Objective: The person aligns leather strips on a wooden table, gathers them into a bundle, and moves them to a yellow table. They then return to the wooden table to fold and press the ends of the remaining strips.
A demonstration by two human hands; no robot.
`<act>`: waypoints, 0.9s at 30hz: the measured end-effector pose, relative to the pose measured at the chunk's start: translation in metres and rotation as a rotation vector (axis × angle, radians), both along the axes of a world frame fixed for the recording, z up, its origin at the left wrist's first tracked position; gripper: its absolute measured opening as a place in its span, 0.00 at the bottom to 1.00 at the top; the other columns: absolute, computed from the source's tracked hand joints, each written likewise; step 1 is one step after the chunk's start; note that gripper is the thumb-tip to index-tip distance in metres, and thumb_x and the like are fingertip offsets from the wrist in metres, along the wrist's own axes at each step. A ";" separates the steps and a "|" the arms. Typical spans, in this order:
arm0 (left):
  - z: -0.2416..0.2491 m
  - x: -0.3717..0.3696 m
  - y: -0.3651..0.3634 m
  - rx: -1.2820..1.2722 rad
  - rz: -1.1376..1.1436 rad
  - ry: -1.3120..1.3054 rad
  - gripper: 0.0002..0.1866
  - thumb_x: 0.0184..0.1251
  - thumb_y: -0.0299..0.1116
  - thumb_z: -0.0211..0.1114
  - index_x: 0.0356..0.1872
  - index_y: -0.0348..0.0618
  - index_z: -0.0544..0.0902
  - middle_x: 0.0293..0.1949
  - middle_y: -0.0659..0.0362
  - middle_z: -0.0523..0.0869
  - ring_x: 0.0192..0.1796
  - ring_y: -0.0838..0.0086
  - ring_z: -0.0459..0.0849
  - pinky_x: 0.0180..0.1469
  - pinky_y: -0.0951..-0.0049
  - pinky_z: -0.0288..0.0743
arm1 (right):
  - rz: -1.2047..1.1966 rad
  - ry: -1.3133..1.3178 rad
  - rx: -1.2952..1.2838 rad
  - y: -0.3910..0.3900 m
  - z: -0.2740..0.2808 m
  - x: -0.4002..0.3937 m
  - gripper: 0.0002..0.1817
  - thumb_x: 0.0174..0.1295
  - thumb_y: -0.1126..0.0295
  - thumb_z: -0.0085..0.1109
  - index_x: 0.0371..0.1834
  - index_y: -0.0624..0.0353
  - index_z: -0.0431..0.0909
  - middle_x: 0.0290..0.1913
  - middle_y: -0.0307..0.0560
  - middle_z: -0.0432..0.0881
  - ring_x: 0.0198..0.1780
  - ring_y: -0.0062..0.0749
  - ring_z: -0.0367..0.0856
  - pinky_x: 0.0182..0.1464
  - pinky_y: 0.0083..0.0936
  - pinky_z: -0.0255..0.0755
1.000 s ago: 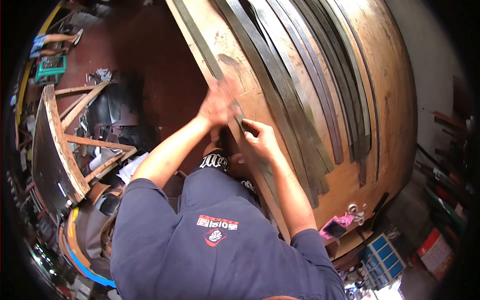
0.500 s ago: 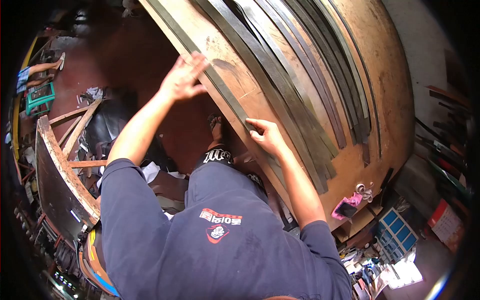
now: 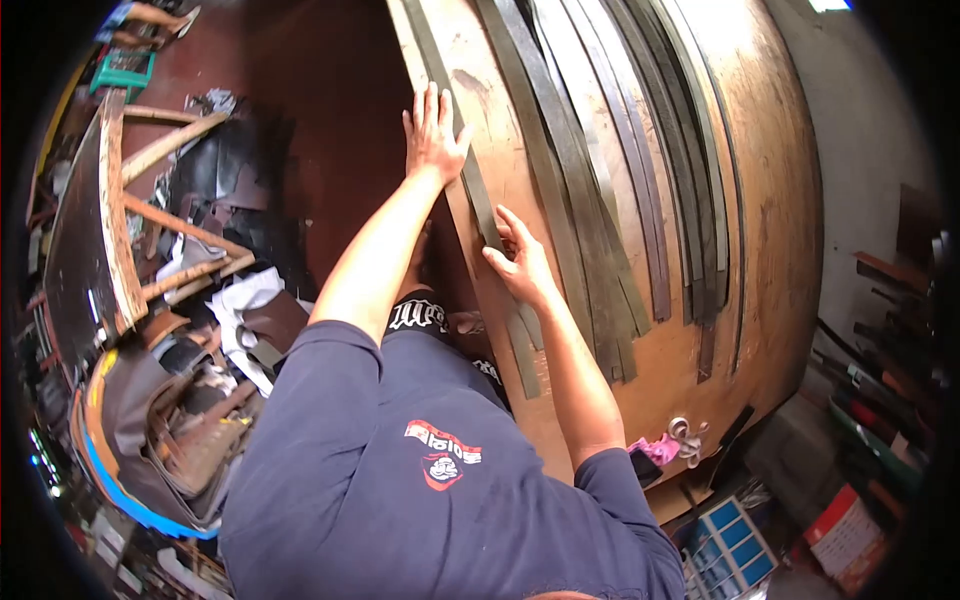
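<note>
A long, dark, leather-like strip (image 3: pixel 479 195) lies along the near edge of the wooden table (image 3: pixel 480 90). My left hand (image 3: pixel 437 135) rests flat over this strip at the table edge, fingers stretched and apart. Lower down, my right hand (image 3: pixel 522 262) is beside the same strip, its thumb and fingers spread with a gap between them. The strip's lower end, together with a shorter piece, shows below my right wrist. Farther across the tabletop, several more dark strips (image 3: pixel 570 190) run roughly parallel, some overlapping.
A pink cloth (image 3: pixel 655 450) and a pale roll (image 3: pixel 687 438) sit near the table's lower corner. To the left are a wooden frame (image 3: pixel 118 220) and a bin with a blue rim (image 3: pixel 150 515) holding dark scraps. A person's legs (image 3: pixel 150 25) appear beside a green stool (image 3: pixel 122 72).
My view has turned, shifting the table. My left hand, blurred before, now lies flat on the strip. My right hand's fingers have spread from a closer hold at the strip.
</note>
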State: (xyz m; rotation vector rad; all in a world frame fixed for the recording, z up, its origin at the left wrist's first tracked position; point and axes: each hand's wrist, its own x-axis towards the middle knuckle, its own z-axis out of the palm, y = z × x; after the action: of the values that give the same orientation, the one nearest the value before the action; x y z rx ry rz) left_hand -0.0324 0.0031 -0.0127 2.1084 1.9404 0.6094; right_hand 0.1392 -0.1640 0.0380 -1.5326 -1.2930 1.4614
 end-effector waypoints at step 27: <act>-0.015 0.000 0.005 0.001 0.066 0.181 0.39 0.74 0.60 0.42 0.78 0.50 0.48 0.80 0.58 0.41 0.81 0.69 0.35 0.80 0.61 0.34 | 0.039 -0.049 -0.021 -0.044 0.004 0.022 0.23 0.62 0.75 0.62 0.62 0.56 0.76 0.37 0.45 0.82 0.39 0.21 0.77 0.47 0.22 0.74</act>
State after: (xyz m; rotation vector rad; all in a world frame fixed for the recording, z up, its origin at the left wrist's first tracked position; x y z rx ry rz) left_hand -0.0323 0.0078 -0.0274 2.1760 2.1114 0.4446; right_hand 0.1609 -0.2077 0.0422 -1.5741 -1.3471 1.4744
